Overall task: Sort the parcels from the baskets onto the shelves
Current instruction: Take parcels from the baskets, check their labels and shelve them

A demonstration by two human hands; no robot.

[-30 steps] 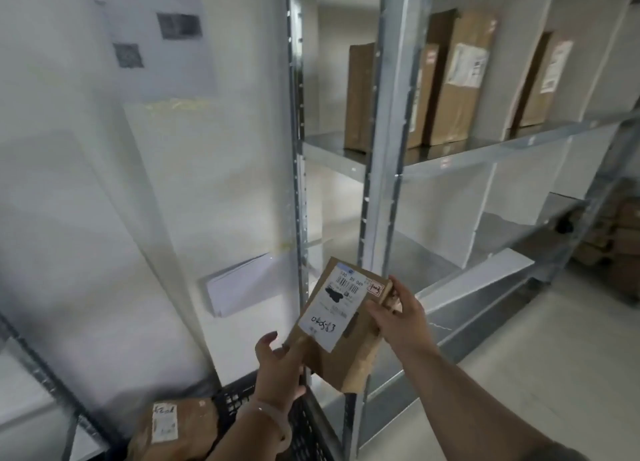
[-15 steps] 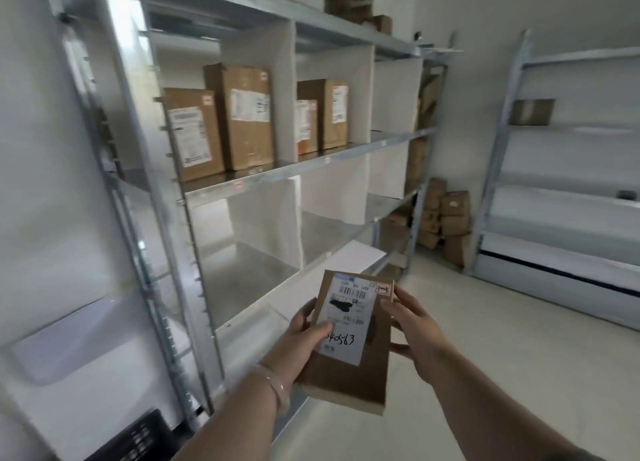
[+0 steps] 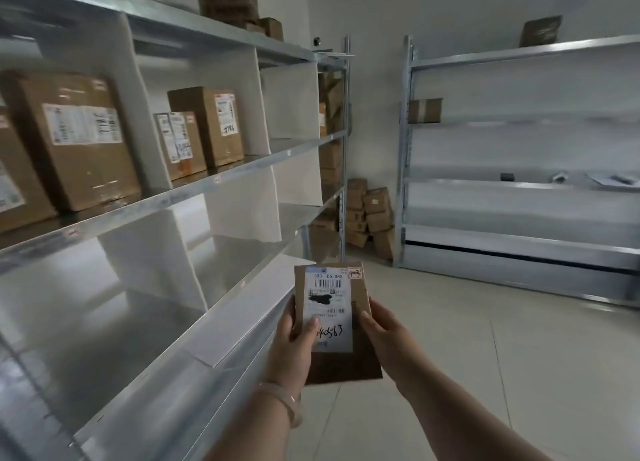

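Note:
I hold a small flat brown parcel [image 3: 337, 360] with a white shipping label, upright in front of me over the floor. My left hand [image 3: 294, 343] grips its left edge, thumb lying across the label. My right hand [image 3: 384, 332] grips its right edge. The metal shelf unit [image 3: 214, 183] runs along my left, with white dividers forming compartments. Several brown boxes [image 3: 72, 138] stand on its middle level. The level beside the parcel holds nothing where I can see it. No basket is in view.
A second metal shelf unit [image 3: 519, 183] stands at the far right wall with one small box [image 3: 425, 110] on it. A pile of cardboard boxes [image 3: 370, 215] sits on the floor in the far corner. Pale tiled floor [image 3: 485, 356] stretches ahead.
My view has swung right from the wall and the basket to along the shelf aisle. The parcel has turned upright in both hands and sits more central.

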